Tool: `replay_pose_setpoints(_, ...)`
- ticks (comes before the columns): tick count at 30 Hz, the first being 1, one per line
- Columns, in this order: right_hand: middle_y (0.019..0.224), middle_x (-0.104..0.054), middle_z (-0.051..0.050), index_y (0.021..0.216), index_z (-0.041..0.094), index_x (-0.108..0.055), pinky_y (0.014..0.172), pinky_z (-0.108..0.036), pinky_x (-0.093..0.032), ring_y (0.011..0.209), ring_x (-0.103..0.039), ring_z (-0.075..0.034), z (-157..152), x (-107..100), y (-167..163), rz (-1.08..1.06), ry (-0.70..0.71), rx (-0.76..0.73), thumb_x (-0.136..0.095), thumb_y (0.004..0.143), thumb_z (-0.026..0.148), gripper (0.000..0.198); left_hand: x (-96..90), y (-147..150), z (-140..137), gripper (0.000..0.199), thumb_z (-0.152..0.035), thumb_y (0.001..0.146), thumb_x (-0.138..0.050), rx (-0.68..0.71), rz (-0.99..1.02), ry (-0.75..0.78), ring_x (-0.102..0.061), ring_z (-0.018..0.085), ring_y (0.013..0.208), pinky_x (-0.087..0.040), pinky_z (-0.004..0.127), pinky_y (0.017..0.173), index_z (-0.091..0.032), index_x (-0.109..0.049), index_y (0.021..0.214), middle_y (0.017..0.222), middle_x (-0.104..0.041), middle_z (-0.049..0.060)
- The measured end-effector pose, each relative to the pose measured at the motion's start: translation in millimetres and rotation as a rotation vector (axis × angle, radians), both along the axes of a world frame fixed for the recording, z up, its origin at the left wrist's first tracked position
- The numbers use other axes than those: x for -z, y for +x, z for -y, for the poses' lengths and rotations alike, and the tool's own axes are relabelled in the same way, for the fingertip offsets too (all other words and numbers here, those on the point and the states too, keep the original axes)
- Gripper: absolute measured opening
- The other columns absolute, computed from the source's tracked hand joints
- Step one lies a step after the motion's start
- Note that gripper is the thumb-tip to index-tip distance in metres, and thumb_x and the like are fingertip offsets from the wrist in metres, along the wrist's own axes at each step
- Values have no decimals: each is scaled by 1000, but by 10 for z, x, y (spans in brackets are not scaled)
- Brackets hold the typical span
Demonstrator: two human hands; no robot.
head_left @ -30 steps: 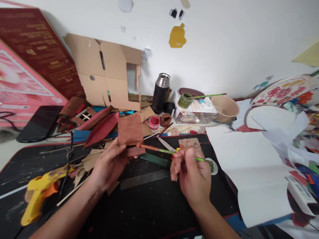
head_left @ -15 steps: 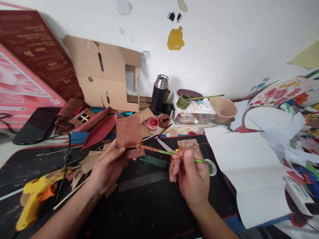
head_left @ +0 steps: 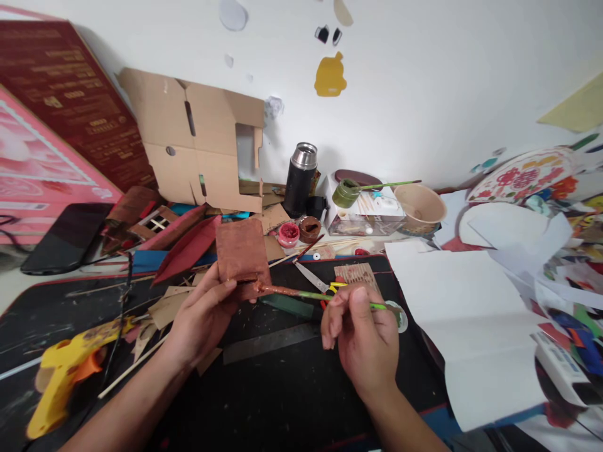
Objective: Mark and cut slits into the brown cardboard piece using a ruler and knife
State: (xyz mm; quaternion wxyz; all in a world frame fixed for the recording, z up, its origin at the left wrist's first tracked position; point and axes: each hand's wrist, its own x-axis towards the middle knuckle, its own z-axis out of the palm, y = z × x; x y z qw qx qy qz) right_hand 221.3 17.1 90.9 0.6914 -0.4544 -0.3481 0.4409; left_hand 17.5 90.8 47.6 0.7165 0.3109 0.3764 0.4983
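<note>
My left hand (head_left: 202,314) grips a reddish-brown painted cardboard piece (head_left: 242,250) by its lower left edge, holding it up above the black mat. A narrower strip shows along the bottom of the piece, with a dark line between the two. My right hand (head_left: 365,333) pinches a paintbrush (head_left: 311,295) with a green handle. Its brown-coated bristles touch the lower part of the cardboard, beside my left fingers. Behind the cardboard stand an open jar of brown paint (head_left: 311,229) and a jar of red paint (head_left: 288,234).
A yellow glue gun (head_left: 61,376) lies at the left. Scissors (head_left: 311,276), a clear ruler (head_left: 268,344) and cardboard scraps (head_left: 169,307) are on the mat (head_left: 264,408). A black flask (head_left: 300,182) stands at the back, with a bowl (head_left: 419,206) and white paper (head_left: 471,314) to the right.
The brush tip has moved slightly down onto the lower strip of the cardboard. The cardboard has tilted a little, and both hands keep their grip.
</note>
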Motion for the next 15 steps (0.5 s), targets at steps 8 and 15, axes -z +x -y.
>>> replay_pose_setpoints(8,54,-55,5,85,21,-71,37,-20,-41,39,-55,-11,23,1,29,-31,18,18,-62,106,48,36,-17,-12,-10,41,-28,84,-77,5,53,-16,-78,29,100,-62,40,89,-24,-73,125,121,-80,8)
replay_pose_setpoints(15,55,-56,5,85,21,-72,37,-19,-42,40,-57,-11,25,4,72,-32,17,51,-63,106,47,34,-49,19,5,50,-32,80,-81,-49,-22,-43,-73,33,116,-60,43,97,-24,-72,128,127,-78,9)
